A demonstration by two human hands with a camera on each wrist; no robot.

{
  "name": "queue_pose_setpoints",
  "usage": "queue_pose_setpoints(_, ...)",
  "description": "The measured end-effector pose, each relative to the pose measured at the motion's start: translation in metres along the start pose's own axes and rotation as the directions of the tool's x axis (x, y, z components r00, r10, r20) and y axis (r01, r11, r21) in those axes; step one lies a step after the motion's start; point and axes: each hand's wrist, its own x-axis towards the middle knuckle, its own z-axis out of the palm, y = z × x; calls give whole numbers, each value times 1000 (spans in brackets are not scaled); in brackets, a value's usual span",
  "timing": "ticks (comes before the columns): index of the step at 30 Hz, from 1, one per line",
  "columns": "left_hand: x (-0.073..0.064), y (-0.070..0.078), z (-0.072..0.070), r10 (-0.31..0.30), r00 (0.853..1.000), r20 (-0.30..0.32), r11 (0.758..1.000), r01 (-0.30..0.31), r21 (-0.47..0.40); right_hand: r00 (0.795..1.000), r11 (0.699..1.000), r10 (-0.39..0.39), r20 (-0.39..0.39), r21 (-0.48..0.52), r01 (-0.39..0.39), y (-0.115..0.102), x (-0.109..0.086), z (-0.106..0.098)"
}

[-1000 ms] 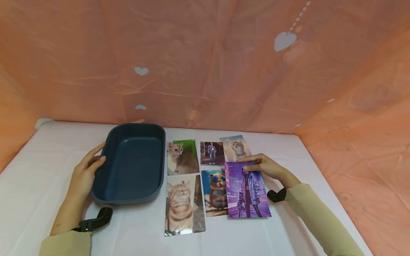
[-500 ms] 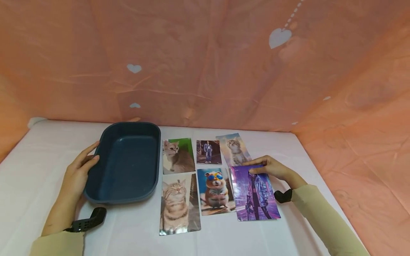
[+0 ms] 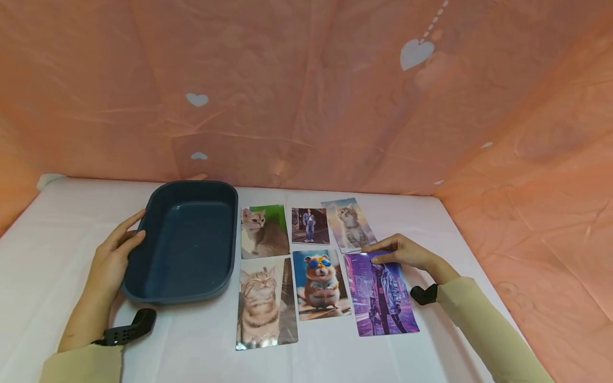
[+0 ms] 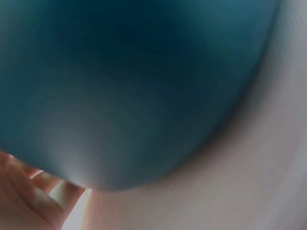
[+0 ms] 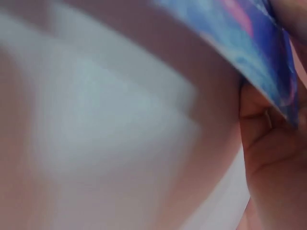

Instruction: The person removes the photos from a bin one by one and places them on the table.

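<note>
At the left, my left hand point(image 3: 112, 255) holds the left side of a dark blue plastic basin point(image 3: 229, 266), thumb and forefinger at its rim. The left wrist view has the basin's blurred wall point(image 4: 144, 96) with fingers at its lower edge. With my right hand point(image 3: 407, 254) I pinch the top edge of a purple picture card point(image 3: 383, 303) of an armed figure. In the right wrist view that card point(image 5: 249, 43) lies between thumb and fingers. Left of it lies a hamster picture point(image 3: 322, 287), and above it a kitten picture point(image 3: 351, 223).
Beside the basin lie a cat picture with green background point(image 3: 273, 239) and a tabby picture point(image 3: 261, 308). A small picture of a standing person point(image 3: 309, 226) is at the back. All rest on a white tabletop point(image 3: 191, 351), before an orange curtain point(image 3: 287, 96) with hearts.
My right hand has shifted the purple card rightward and toward me, uncovering the hamster picture and lower kitten picture. The left hand keeps hold of the basin. The head view has shifted slightly.
</note>
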Motion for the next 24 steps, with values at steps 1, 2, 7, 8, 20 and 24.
queue_pose_setpoints(1, 0, 0, 0, 1, 1000, -2, 1000, -1, 1, 1000, 1000, 0, -7, -5, 0, 0, 0, 0)
queue_pose_setpoints(2, 0, 0, 0, 2, 1000, -5, 1000, -2, 1, 1000, 1000, -2, -11, -6, 2, 0, 1, 0)
queue_pose_setpoints(7, 1, -1, 0, 10, 1000, -23, 1000, -10, 8, 999, 1000, 3, -53, -1, -3, 1, 2, -4)
queue_pose_setpoints(8, 1, -1, 1, 13, 1000, -23, 1000, -12, 8, 998, 1000, 11, -68, 4, -11, 1, 1, -5)
queue_pose_setpoints(20, 4, -1, 1, -25, 999, -23, 989, 28, 144, 976, 997, 52, -212, 73, -37, 11, -10, -9)
queue_pose_setpoints(24, 1, 3, -2, 1, 999, -46, 968, 10, 251, 966, 997, 47, -256, 78, -28, 12, -13, -9)
